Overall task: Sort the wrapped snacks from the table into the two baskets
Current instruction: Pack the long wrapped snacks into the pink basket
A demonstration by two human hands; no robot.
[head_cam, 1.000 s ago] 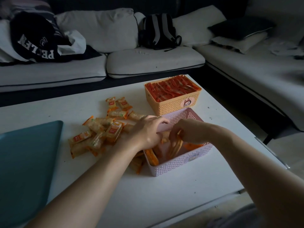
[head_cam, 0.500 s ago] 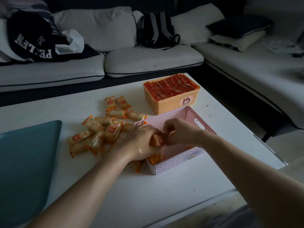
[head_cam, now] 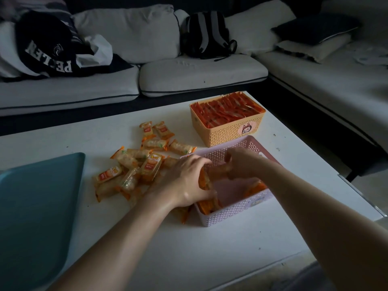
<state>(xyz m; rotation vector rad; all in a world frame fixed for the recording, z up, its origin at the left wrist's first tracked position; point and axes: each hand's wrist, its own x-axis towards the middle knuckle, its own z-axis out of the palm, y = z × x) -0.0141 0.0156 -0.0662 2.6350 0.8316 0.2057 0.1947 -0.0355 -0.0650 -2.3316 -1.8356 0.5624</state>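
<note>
While both hands work inside the pale pink perforated plastic basket [head_cam: 235,211], the left hand [head_cam: 184,183] curls round orange-wrapped snack bars [head_cam: 204,181] at its left wall and the right hand [head_cam: 243,164] pinches another. Packing them upright in rows should save room. A loose pile of snacks [head_cam: 130,166] crowds the left wrist on the white surface [head_cam: 189,248]. The full orange lattice plastic basket [head_cam: 222,134] stands just behind, and a teal tray [head_cam: 37,206] lies well apart.

left grip [head_cam: 184,181]: fingers curled, palm down | right grip [head_cam: 241,164]: fingers curled | forearms bare, outstretched
</note>
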